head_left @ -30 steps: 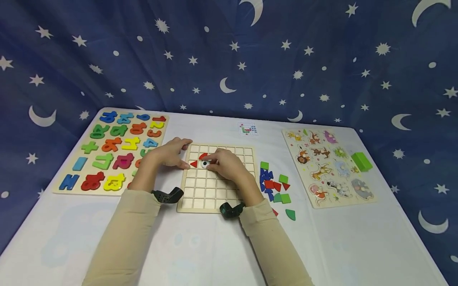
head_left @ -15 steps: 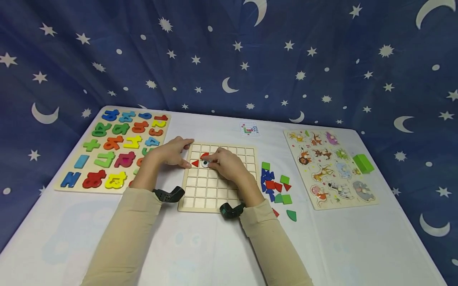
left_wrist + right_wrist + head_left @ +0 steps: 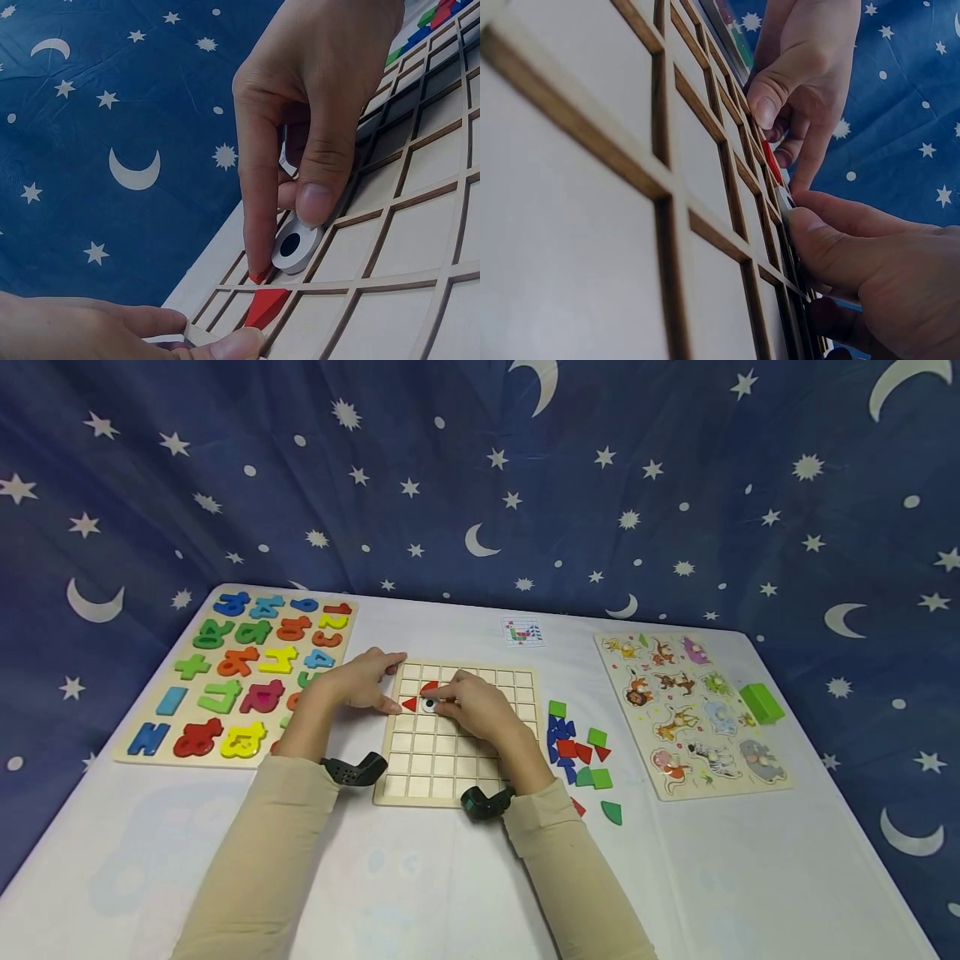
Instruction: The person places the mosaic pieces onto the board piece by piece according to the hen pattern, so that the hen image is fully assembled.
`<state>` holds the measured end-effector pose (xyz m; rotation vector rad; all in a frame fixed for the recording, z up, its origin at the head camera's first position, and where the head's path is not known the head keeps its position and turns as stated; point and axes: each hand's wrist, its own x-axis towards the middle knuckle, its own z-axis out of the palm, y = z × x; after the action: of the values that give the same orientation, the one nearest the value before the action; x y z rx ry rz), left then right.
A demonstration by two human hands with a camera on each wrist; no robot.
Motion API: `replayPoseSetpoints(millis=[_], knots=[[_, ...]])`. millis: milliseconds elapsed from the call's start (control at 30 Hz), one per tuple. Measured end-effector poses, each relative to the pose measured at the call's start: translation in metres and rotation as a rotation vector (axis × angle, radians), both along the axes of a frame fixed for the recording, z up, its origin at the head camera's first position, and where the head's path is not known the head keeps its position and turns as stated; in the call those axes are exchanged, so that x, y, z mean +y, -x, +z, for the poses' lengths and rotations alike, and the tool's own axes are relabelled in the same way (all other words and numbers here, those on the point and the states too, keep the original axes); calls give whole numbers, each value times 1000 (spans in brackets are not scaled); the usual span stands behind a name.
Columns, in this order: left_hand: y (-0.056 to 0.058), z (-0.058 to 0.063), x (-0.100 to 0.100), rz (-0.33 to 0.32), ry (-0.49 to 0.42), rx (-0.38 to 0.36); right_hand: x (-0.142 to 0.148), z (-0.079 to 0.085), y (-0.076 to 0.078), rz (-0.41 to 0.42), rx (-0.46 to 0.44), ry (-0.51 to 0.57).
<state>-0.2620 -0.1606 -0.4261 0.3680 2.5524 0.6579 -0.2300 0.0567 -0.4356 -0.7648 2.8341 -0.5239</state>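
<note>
A square wooden grid board (image 3: 420, 787) lies in front of the person. The right hand (image 3: 480, 703) reaches over its upper left part, pinching a white disc with a black dot (image 3: 299, 259) between thumb and fingers. The disc tilts slightly in its cell. That hand's index fingertip comes down on a red rounded piece (image 3: 428, 686) just above. One cell to the left sits a red triangle (image 3: 408, 704). The left hand (image 3: 362, 682) spans the board's left edge, its thumb beside the triangle and its index finger toward the top corner.
Loose blue, red and green shapes (image 3: 566, 749) lie right of the board. A small pattern card (image 3: 522, 631) is behind it. A number puzzle (image 3: 247, 687) stands left, an animal puzzle (image 3: 652, 752) and a green block (image 3: 762, 703) right.
</note>
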Motion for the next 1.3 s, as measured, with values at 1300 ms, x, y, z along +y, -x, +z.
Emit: replayPoseSetpoints(millis=[1300], knots=[[1, 0, -1, 6, -4, -7, 0, -1, 4, -86, -12, 73]])
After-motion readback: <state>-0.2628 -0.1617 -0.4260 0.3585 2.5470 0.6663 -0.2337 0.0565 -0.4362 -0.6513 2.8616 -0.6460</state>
